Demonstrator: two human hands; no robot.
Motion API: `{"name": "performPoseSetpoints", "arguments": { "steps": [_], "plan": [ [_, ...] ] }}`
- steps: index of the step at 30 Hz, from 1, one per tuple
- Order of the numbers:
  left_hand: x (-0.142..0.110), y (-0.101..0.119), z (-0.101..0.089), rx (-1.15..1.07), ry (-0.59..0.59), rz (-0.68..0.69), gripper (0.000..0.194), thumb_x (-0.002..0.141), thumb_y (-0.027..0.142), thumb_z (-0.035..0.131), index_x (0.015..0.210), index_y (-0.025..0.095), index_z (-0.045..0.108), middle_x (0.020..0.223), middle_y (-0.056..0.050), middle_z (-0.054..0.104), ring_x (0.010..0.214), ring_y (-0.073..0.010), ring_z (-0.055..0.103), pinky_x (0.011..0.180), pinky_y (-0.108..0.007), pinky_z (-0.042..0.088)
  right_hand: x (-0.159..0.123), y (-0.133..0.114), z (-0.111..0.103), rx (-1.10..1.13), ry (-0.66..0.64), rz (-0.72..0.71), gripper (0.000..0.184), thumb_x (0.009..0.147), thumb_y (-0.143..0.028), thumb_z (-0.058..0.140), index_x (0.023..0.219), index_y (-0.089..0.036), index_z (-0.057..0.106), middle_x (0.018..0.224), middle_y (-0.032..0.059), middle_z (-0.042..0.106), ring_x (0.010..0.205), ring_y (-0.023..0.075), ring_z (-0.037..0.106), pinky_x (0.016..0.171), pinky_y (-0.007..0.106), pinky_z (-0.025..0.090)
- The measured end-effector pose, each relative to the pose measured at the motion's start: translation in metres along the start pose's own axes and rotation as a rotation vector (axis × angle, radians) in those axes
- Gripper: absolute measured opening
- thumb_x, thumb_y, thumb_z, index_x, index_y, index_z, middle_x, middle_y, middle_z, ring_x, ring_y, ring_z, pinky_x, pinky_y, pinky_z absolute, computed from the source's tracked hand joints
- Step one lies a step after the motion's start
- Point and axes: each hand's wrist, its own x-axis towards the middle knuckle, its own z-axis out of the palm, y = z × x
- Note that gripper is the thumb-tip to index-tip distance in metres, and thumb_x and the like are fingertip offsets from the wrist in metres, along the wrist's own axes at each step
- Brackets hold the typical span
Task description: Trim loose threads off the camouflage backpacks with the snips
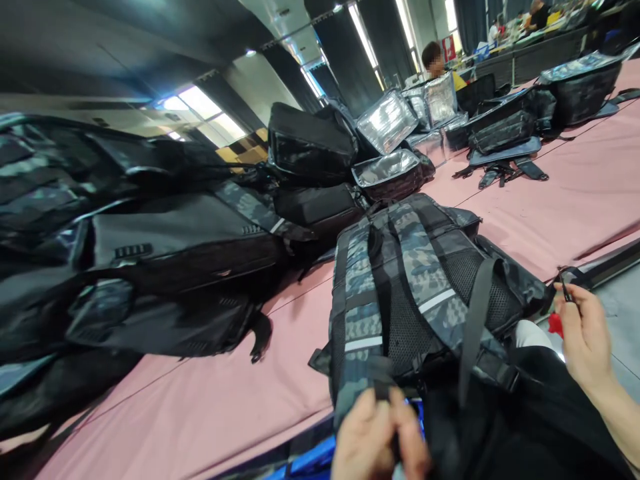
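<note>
A camouflage backpack [406, 280] lies in front of me with its mesh back panel and two padded shoulder straps facing up. At its near end my left hand [373, 437] is closed, pinching the dark webbing end [383, 380] of the left shoulder strap; motion blurs the fingers. My right hand [587, 333] is raised at the right side, apart from the bag. Its fingers are closed around a small dark pointed tool [566, 288], and something red shows beside them. A loose grey webbing strap [475, 327] stands up from the right shoulder strap.
Piled black bags [190, 233] fill the left side. Open bags with silver lining [390, 170] stand farther back, and more camouflage bags [505, 127] sit at the far right. Pink cloth [295, 333] covers the table. A person [434, 61] is behind the bags.
</note>
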Motion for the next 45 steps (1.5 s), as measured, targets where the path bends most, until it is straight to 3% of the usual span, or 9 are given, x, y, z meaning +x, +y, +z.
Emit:
{"name": "performPoseSetpoints", "arguments": {
  "steps": [2,4,8,11,14,23,31,40,45],
  "plan": [
    [-0.002,-0.017,0.019,0.087,-0.107,-0.212,0.023,0.078,0.034,0.061,0.082,0.012,0.059,0.056,-0.002,0.055,0.036,-0.0048,0.043,0.034,-0.015,0.031,-0.019,-0.018,-0.007,0.110,-0.113,-0.072,0.034,0.085,-0.036,0.050,0.115,-0.021,0.049,0.107,0.0078,0.055,0.095,0.0162,0.055,0.085,0.027,0.046],
    [0.001,-0.027,0.033,0.093,-0.136,-0.289,0.031,0.077,0.039,0.062,0.092,0.012,0.058,0.063,-0.002,0.057,0.034,-0.0023,0.038,0.032,-0.014,0.026,-0.034,-0.034,-0.014,0.128,-0.256,-0.173,0.032,0.081,-0.030,0.057,0.111,-0.022,0.051,0.103,0.0053,0.056,0.091,0.0123,0.057,0.081,0.018,0.047],
    [0.004,-0.034,0.046,0.098,-0.024,-0.266,0.037,0.077,0.044,0.060,0.094,0.011,0.057,0.052,0.002,0.050,0.029,0.0007,0.026,0.030,-0.011,0.014,-0.049,-0.054,-0.020,0.072,-0.541,-0.409,0.029,0.080,-0.024,0.060,0.107,-0.023,0.052,0.090,0.0012,0.061,0.076,0.0088,0.060,0.068,0.013,0.049],
    [0.004,-0.040,0.047,0.117,0.065,-0.249,0.038,0.076,0.046,0.061,0.091,0.012,0.056,0.044,0.005,0.043,0.029,0.0014,0.020,0.031,-0.010,0.013,-0.053,-0.060,-0.018,0.076,-0.616,-0.488,0.030,0.080,-0.023,0.061,0.108,-0.024,0.051,0.085,0.0001,0.062,0.069,0.0085,0.061,0.061,0.013,0.049],
    [0.004,-0.046,0.045,0.130,0.042,-0.259,0.043,0.071,0.051,0.064,0.088,0.011,0.057,0.040,0.005,0.041,0.026,0.0000,0.021,0.029,-0.012,0.014,-0.054,-0.065,-0.012,0.115,-0.666,-0.476,0.030,0.080,-0.021,0.061,0.108,-0.024,0.050,0.081,-0.0010,0.062,0.062,0.0066,0.058,0.055,0.013,0.048],
    [-0.003,-0.049,0.051,0.230,0.113,-0.201,0.044,0.070,0.049,0.065,0.090,0.010,0.062,0.041,0.003,0.042,0.029,-0.0017,0.027,0.031,-0.013,0.016,-0.050,-0.077,-0.006,0.107,-0.612,-0.589,0.029,0.079,-0.015,0.059,0.106,-0.022,0.051,0.082,-0.0001,0.063,0.065,0.0078,0.060,0.057,0.015,0.048],
    [0.007,-0.053,0.041,0.100,0.094,-0.257,0.047,0.068,0.051,0.066,0.091,0.011,0.060,0.036,0.007,0.036,0.025,-0.0009,0.020,0.028,-0.012,0.015,-0.055,-0.057,-0.019,0.085,-0.674,-0.385,0.025,0.080,-0.021,0.060,0.103,-0.022,0.052,0.084,0.0016,0.062,0.071,0.0108,0.061,0.060,0.015,0.050],
    [0.003,-0.060,0.038,0.144,0.002,-0.240,0.044,0.071,0.050,0.064,0.088,0.009,0.061,0.038,0.005,0.039,0.029,-0.0027,0.030,0.031,-0.013,0.021,-0.050,-0.069,-0.016,0.067,-0.593,-0.642,0.028,0.080,-0.017,0.059,0.106,-0.021,0.051,0.080,0.0009,0.064,0.064,0.0097,0.060,0.058,0.018,0.049],
    [0.002,-0.058,0.041,0.122,0.006,-0.280,0.045,0.070,0.052,0.064,0.085,0.010,0.059,0.037,0.006,0.037,0.026,-0.0018,0.023,0.028,-0.014,0.017,-0.054,-0.068,-0.020,0.080,-0.533,-0.553,0.025,0.079,-0.019,0.060,0.103,-0.021,0.052,0.080,0.0010,0.063,0.060,0.0087,0.058,0.054,0.017,0.048]
  ]
}}
